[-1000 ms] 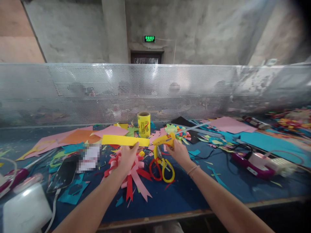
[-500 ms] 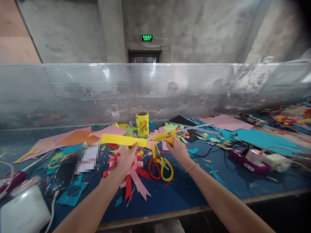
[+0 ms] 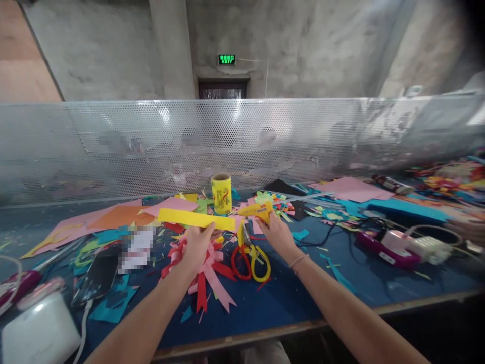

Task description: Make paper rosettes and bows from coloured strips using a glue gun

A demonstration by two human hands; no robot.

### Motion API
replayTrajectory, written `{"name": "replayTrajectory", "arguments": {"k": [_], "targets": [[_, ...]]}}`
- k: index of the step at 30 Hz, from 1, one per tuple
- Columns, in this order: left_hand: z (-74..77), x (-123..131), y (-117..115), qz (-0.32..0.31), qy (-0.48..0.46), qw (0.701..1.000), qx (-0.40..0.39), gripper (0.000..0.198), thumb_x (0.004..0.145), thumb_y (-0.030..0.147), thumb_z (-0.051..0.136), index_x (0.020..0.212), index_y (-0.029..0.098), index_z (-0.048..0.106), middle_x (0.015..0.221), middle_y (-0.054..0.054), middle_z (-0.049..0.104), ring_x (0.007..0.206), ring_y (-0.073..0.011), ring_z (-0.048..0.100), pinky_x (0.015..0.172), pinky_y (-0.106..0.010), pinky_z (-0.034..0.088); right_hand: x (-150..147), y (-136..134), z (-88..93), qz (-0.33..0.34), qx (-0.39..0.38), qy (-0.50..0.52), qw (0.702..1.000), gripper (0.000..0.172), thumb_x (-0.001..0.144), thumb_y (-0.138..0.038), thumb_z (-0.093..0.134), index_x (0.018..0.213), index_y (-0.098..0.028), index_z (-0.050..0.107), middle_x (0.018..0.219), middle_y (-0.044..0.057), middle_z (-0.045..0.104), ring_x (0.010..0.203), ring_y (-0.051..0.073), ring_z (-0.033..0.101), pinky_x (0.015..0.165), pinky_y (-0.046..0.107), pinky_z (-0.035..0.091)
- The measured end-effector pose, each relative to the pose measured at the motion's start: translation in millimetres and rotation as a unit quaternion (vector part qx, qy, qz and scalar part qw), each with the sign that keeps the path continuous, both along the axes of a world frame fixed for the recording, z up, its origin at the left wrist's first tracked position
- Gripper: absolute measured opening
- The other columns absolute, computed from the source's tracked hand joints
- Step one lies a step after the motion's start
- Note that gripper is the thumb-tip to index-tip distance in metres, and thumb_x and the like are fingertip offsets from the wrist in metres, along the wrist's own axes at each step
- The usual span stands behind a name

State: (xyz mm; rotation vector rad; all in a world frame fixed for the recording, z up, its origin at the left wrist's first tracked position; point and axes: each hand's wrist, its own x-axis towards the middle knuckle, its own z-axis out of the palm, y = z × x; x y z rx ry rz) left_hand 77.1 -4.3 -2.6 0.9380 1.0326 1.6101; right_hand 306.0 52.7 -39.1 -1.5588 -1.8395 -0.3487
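In separate hands (image 3: 199, 244): strip (image 3: 193, 218), glue gun (image 3: 258, 209)

One left hand (image 3: 200, 243) and one right hand (image 3: 279, 233) make two in all, with one wristband (image 3: 300, 261), one yellow strip (image 3: 195, 219), one yellow glue gun (image 3: 256, 209), one pair of scissors (image 3: 247, 239), one yellow tube (image 3: 222, 195) and one red-and-pink ribbon rosette (image 3: 209, 269). Besides these there are one phone (image 3: 94, 275), one white block (image 3: 40, 328), two purple housings (image 3: 390, 254), one dark bottle (image 3: 391, 184) and one green exit sign (image 3: 227, 59), while the paper scraps (image 3: 101, 310) are too many to count with any certainty
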Motion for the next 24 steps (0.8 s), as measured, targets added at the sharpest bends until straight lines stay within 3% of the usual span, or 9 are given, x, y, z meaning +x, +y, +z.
{"name": "replayTrajectory", "arguments": {"k": [4, 10, 12, 15, 17, 18, 22, 24], "targets": [[3.4, 0, -2, -0.005, 0.012, 1.0, -0.015, 0.021, 0.066, 0.022, 0.072, 0.08, 0.014, 0.06, 0.068, -0.005, 0.07, 0.062, -0.0193, 0.07, 0.063, -0.03, 0.058, 7, 5, -1.3, -0.04, -0.016, 0.025, 0.999, 0.045, 0.082, -0.052, 0.052, 0.103, -0.013, 0.05, 0.083, 0.013, 0.065, 0.078, 0.026, 0.063, 0.06, 0.03, 0.04], [7.2, -2, -4, -0.017, 0.016, 1.0, -0.021, 0.028, 0.061, 0.022, 0.075, 0.08, 0.015, 0.055, 0.066, -0.002, 0.068, 0.053, -0.0156, 0.066, 0.056, -0.028, 0.055, 32, 3, -0.4, -0.116, -0.077, -0.013, 0.99, 0.041, 0.077, -0.046, 0.061, 0.102, -0.014, 0.054, 0.101, 0.018, 0.06, 0.083, 0.026, 0.061, 0.063, 0.033, 0.043], [7.7, -2, -5, -0.047, 0.031, 0.998, -0.009, 0.033, 0.06, 0.022, 0.076, 0.085, 0.016, 0.055, 0.067, -0.001, 0.068, 0.051, -0.0145, 0.064, 0.053, -0.027, 0.054, 37, 3, 3.2, -0.102, -0.066, -0.008, 0.993, 0.035, 0.076, -0.041, 0.062, 0.097, -0.014, 0.057, 0.105, 0.02, 0.058, 0.092, 0.03, 0.058, 0.068, 0.037, 0.045], [7.2, 0, -9, -0.137, 0.057, 0.989, -0.006, 0.035, 0.061, 0.026, 0.074, 0.09, 0.017, 0.057, 0.072, -0.003, 0.07, 0.052, -0.015, 0.064, 0.052, -0.026, 0.053, 28, 4, 16.9, 0.061, -0.054, 0.099, 0.992, 0.02, 0.08, -0.034, 0.055, 0.088, -0.016, 0.06, 0.1, 0.016, 0.061, 0.098, 0.03, 0.056, 0.077, 0.042, 0.047], [5.6, 1, -11, -0.188, 0.085, 0.978, -0.013, 0.031, 0.065, 0.03, 0.072, 0.089, 0.016, 0.06, 0.076, -0.006, 0.071, 0.052, -0.0154, 0.064, 0.051, -0.026, 0.052, 10, 5, 29.8, 0.196, -0.097, 0.178, 0.959, 0.023, 0.084, -0.036, 0.049, 0.091, -0.018, 0.062, 0.095, 0.011, 0.064, 0.09, 0.024, 0.06, 0.077, 0.04, 0.05], [4.6, 2, -12, -0.202, 0.104, 0.974, -0.016, 0.028, 0.066, 0.032, 0.071, 0.087, 0.016, 0.062, 0.075, -0.006, 0.071, 0.051, -0.0152, 0.064, 0.049, -0.025, 0.051, -1, 4, 36.2, 0.245, -0.127, 0.199, 0.94, 0.026, 0.085, -0.039, 0.048, 0.095, -0.019, 0.063, 0.094, 0.008, 0.066, 0.086, 0.021, 0.062, 0.075, 0.037, 0.051], [0.9, 4, -13, -0.227, 0.168, 0.959, -0.028, 0.024, 0.065, 0.034, 0.072, 0.078, 0.015, 0.064, 0.059, -0.003, 0.066, 0.042, -0.013, 0.058, 0.039, -0.021, 0.044, -49, -1, 53.6, 0.421, -0.248, 0.339, 0.804, 0.038, 0.077, -0.042, 0.061, 0.108, -0.02, 0.061, 0.101, 0.007, 0.066, 0.087, 0.018, 0.063, 0.076, 0.035, 0.052], [0.4, 5, -13, -0.243, 0.157, 0.956, -0.041, 0.022, 0.064, 0.034, 0.073, 0.072, 0.015, 0.063, 0.053, -0.001, 0.062, 0.04, -0.012, 0.056, 0.039, -0.021, 0.044, -66, -3, 54.8, 0.459, -0.232, 0.369, 0.774, 0.039, 0.075, -0.041, 0.064, 0.108, -0.021, 0.061, 0.1, 0.005, 0.067, 0.086, 0.017, 0.063, 0.078, 0.034, 0.052]]}}
